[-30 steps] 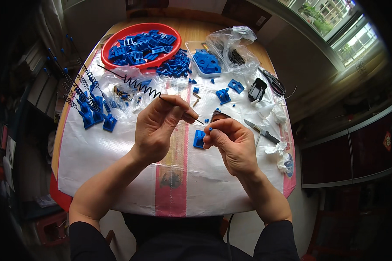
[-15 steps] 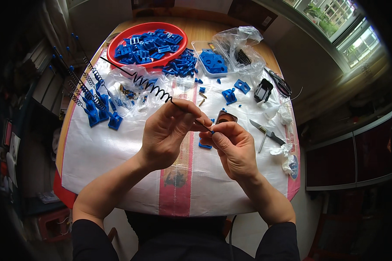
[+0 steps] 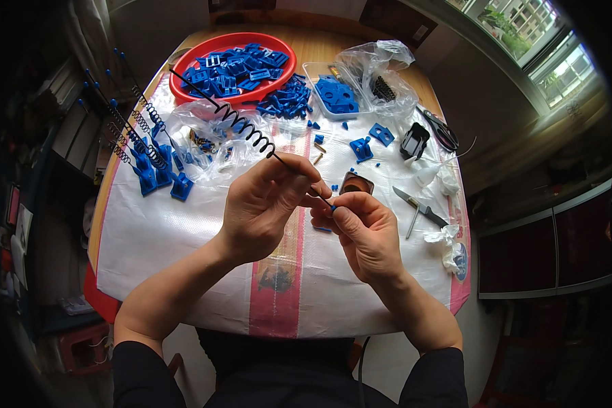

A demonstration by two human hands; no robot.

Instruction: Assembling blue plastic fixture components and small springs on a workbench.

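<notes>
My left hand (image 3: 264,207) pinches the straight end of a black coiled wire spring (image 3: 246,129), whose coils and long straight tail stretch up and away to the left. Close beside it, my right hand (image 3: 364,231) is closed on a small blue plastic piece (image 3: 332,207) at the wire's near tip. Most of that piece is covered by the fingers, so how far the wire goes into it cannot be seen. Under the right hand, a blue part (image 3: 322,229) shows partly on the sheet. Just beyond the hands stands a small open container with brown contents (image 3: 358,184).
A red basin (image 3: 175,85) of blue parts stands at the far left, near a clear tub (image 3: 311,83). Finished-looking blue bases with springs (image 3: 146,173) stand at left. To the right lie a knife (image 3: 425,209), scissors (image 3: 444,132), a black holder (image 3: 413,141) and crumpled tissue (image 3: 443,235).
The spring's far tail has swung a little right and upward. Both hands keep their grips almost in place, and the whole view has shifted slightly.
</notes>
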